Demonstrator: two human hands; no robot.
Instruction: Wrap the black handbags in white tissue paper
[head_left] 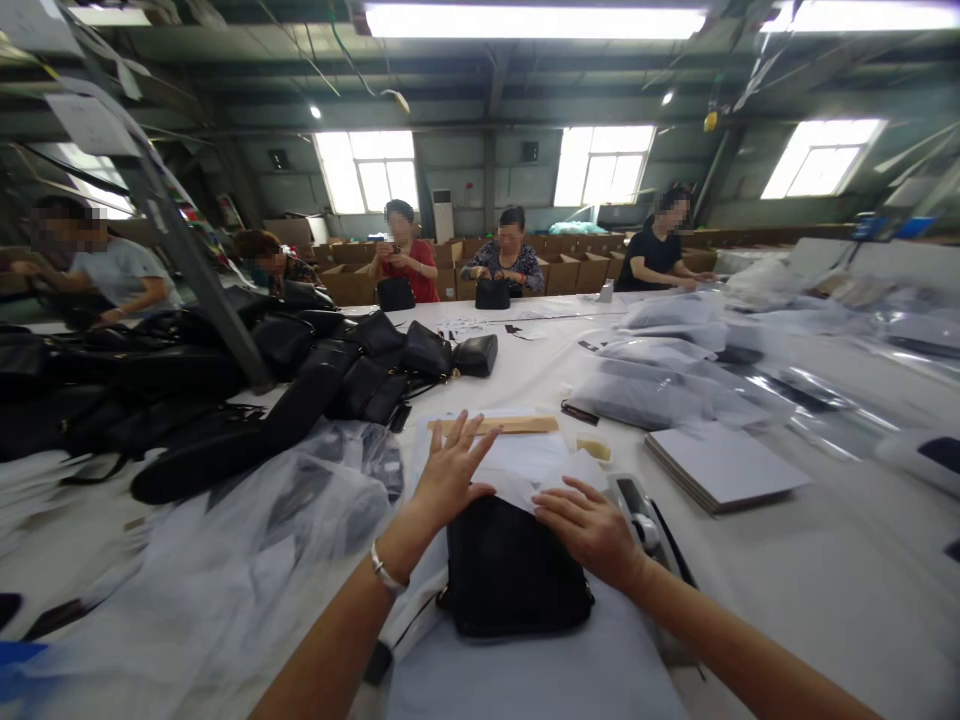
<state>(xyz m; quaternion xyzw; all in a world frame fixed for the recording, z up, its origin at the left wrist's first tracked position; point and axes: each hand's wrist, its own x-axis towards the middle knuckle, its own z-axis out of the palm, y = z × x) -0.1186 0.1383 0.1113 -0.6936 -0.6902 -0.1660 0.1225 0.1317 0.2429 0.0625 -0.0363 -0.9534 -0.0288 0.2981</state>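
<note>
A black bag (pixel 514 570) lies flat on white sheets (pixel 525 675) in front of me. Translucent white paper (pixel 514 485) runs along its far edge, between my hands. My left hand (pixel 454 465) is spread over the paper and the bag's far left corner, its fingers apart. At the far right corner my right hand (pixel 589 530) rests on the paper and the bag's edge, fingers stretched out. Neither hand is closed around anything. Beyond them lies a tan strip (pixel 517 426) on the sheets.
Black bags (pixel 360 370) are heaped at the left, behind crumpled clear plastic (pixel 285 520). Right of the bag are a grey device (pixel 637 515), stacked boards (pixel 724 465) and plastic-wrapped packages (pixel 652 385). Several people work across the table (pixel 847 560).
</note>
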